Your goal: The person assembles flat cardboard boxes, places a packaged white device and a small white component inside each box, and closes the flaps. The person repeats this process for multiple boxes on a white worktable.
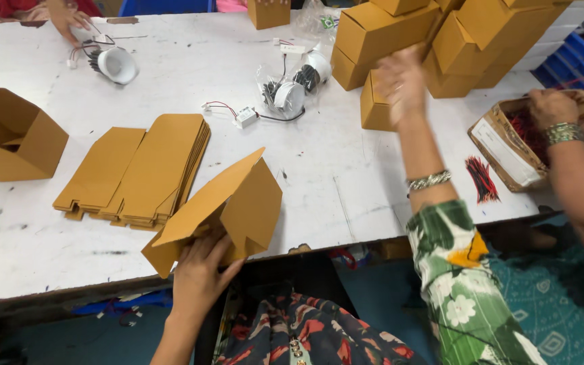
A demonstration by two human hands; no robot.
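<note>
Left hand [201,270], lower centre of frame, is gripping the bottom flap of a half-folded tan cardboard box [228,203], fingers curled round it. Box is sitting at the near edge of the white table [346,182], its long axis running diagonally from lower left to upper right, pointed top corner aiming toward upper right.

Right hand is not showing anywhere. The blurred hand [400,81] with a silver bracelet at centre right, on a green floral sleeve, is a co-worker's, reaching at the pile of folded tan boxes [441,40] in the upper right. The same person's other hand [552,108] is resting on an open brown carton of red wires [515,145] at the right edge.

Stack of flat tan cardboard blanks [140,169] is lying just left of the held box. An open tan box [8,135] is standing at far left. White round lamp fittings with wires [292,88] are lying at upper centre.
</note>
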